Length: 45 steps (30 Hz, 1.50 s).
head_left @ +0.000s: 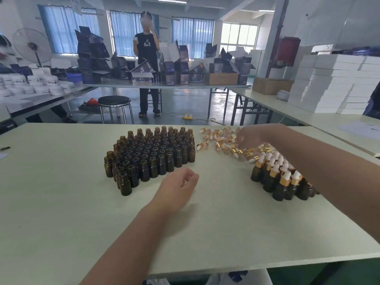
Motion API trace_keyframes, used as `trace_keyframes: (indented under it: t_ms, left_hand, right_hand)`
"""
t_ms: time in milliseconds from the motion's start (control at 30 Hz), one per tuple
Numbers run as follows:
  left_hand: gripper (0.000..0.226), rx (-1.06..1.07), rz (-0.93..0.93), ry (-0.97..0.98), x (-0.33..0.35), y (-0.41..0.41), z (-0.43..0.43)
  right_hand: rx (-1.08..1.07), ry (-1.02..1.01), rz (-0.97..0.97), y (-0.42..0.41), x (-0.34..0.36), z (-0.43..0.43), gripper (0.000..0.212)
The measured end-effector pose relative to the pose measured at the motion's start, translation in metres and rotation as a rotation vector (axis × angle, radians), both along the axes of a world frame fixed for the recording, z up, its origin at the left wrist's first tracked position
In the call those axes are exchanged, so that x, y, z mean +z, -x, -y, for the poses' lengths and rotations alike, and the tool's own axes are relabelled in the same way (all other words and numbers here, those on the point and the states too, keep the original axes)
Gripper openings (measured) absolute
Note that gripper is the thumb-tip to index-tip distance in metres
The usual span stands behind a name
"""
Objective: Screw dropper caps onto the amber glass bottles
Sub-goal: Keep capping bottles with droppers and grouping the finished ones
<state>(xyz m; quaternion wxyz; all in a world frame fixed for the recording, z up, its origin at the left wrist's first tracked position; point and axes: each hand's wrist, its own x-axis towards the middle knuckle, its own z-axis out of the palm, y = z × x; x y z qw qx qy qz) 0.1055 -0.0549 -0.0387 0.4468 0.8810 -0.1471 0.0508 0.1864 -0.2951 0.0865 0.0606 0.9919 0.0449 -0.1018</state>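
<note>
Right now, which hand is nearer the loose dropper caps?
Right. The right hand is over the loose dropper caps; the left hand rests on the table, nearer the uncapped bottles.

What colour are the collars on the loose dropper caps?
Gold collars with white bulbs on the loose dropper caps, seen in the head view.

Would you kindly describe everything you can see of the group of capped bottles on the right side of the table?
The capped bottles are small dark amber, glass-looking bottles standing upright and tightly packed on the pale table. Each carries a gold collar topped by a white rubber-looking bulb. They stand near the right edge, just in front of the loose dropper caps. The right forearm crosses above them and hides the cluster's far right side, so their count cannot be told.
</note>
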Motion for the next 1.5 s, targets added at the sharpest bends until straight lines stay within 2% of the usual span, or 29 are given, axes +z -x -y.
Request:
trace_keyframes:
  t_ms: [267,433,567,733,933,1167,1300,1367,1500]
  left_hand:
    - [0.017,0.016,-0.022,0.042,-0.004,-0.003,-0.002]
    - [0.017,0.019,-0.033,0.051,-0.006,-0.005,-0.001]
    - [0.017,0.017,-0.042,0.045,-0.006,-0.006,-0.001]
    - [0.017,0.017,-0.040,0.039,-0.006,-0.006,-0.001]
    - [0.016,0.009,-0.041,0.038,-0.006,-0.006,-0.001]
    - [0.015,0.015,-0.031,0.057,-0.008,-0.007,-0.002]
    - [0.014,0.012,-0.030,0.067,-0.009,-0.008,-0.002]
    - [0.014,0.016,-0.026,0.078,-0.010,-0.008,-0.002]
    - [0.013,0.016,-0.034,0.127,-0.011,-0.008,-0.001]
  right_hand:
    - [-0.184,0.144,-0.010,-0.028,-0.029,-0.022,0.047]
    - [-0.211,0.207,-0.043,-0.032,-0.040,-0.029,0.055]
    - [-0.194,0.187,-0.018,-0.034,-0.042,-0.026,0.045]
    - [-0.182,0.149,0.040,-0.035,-0.032,-0.020,0.045]
    - [-0.167,0.116,0.064,-0.039,-0.025,-0.014,0.031]
    - [0.067,-0.014,0.071,-0.038,-0.022,-0.044,0.023]
    - [0.239,-0.157,0.082,-0.036,-0.029,-0.065,0.042]
    - [0.292,-0.164,0.077,-0.038,-0.035,-0.074,0.049]
    - [0.340,-0.158,0.097,-0.039,-0.047,-0.083,0.050]
